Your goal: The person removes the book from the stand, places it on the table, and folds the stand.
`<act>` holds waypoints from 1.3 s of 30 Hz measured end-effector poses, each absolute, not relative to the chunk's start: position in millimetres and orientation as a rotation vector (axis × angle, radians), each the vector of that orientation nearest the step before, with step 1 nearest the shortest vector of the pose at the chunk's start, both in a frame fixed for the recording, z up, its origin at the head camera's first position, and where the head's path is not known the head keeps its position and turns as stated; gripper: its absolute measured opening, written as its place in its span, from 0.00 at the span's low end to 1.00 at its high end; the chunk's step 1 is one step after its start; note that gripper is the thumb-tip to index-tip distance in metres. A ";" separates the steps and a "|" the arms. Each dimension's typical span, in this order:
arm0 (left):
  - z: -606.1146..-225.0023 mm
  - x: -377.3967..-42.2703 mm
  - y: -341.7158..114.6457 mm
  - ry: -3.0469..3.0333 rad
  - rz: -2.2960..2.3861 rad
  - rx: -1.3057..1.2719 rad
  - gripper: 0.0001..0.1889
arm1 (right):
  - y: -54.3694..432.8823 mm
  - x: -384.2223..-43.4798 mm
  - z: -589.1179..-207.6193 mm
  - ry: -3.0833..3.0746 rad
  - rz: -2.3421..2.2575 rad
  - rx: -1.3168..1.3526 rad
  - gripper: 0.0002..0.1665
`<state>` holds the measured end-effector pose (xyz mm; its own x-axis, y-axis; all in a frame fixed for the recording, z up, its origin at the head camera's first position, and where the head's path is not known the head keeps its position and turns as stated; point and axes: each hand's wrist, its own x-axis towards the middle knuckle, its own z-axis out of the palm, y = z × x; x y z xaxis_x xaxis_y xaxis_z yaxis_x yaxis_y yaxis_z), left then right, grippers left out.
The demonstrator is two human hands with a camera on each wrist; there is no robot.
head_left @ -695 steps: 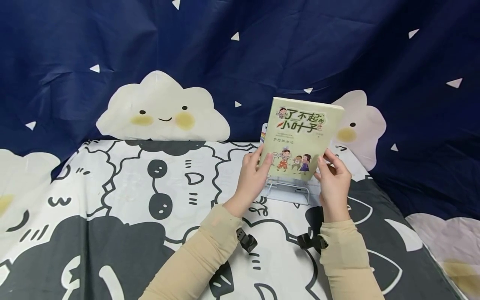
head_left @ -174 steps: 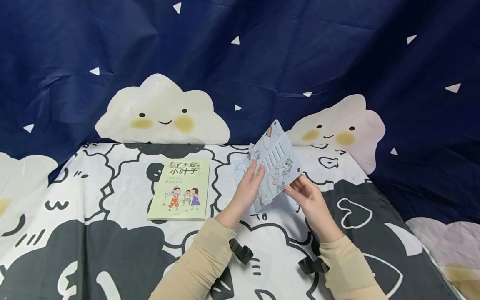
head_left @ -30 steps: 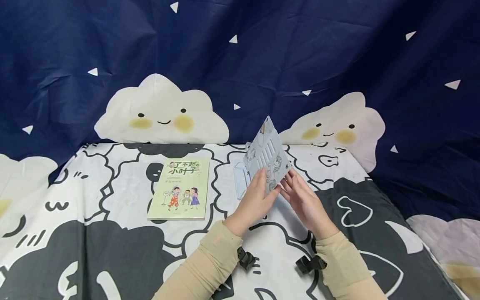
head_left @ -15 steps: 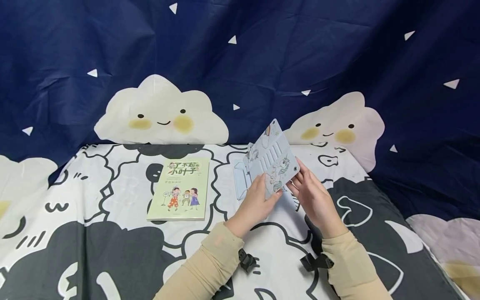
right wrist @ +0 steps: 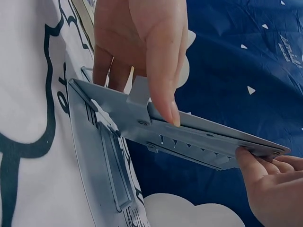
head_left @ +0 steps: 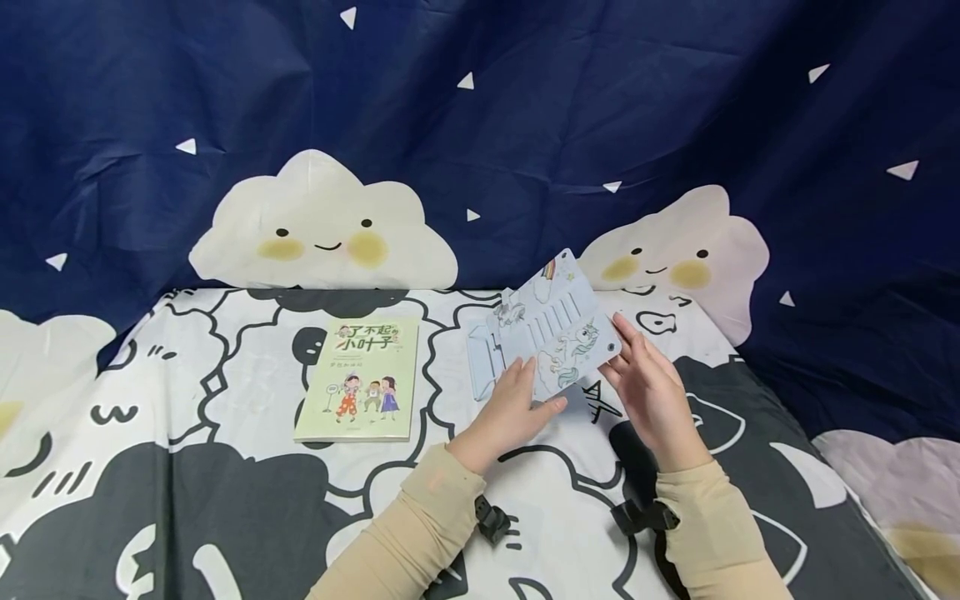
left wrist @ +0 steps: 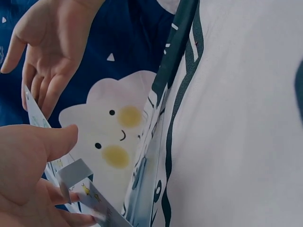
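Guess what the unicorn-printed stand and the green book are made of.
The pale blue, slotted stand is probably painted sheet metal with a satin finish: it looks thin and stiff, with a bent tab and rivet-like dots, though plastic is possible. The light green, rectangular paper book likely has a smooth card cover, from its crisp print and straight edges; any coating is unclear.

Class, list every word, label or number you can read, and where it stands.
"了不起的小叶子": title on the green book.
"梦想加油站", probably: small line under the title.
Too small: the book's other print.
Too blurred: pale marks on the curtain, right wrist view.
Stand: no readable lettering.
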<state>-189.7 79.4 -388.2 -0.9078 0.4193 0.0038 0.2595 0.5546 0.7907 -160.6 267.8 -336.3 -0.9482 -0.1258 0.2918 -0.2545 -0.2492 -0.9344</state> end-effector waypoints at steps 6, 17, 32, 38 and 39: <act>-386.7 -189.3 79.2 2.622 1.231 0.572 0.41 | 272.2 -163.2 -339.4 -1.810 2.367 0.320 0.42; -385.2 -188.5 77.6 2.617 1.144 0.578 0.38 | 283.5 -169.6 -347.7 -1.646 2.395 0.018 0.37; -387.4 -188.6 74.6 2.620 1.027 0.623 0.39 | 298.1 -176.7 -360.6 -1.711 2.313 -0.338 0.20; -388.0 -188.5 74.1 2.613 1.025 0.620 0.40 | 302.8 -179.4 -365.0 -1.769 2.265 -0.435 0.20; -388.3 -188.6 74.2 2.613 1.022 0.618 0.40 | 303.5 -180.0 -365.7 -1.769 2.263 -0.454 0.18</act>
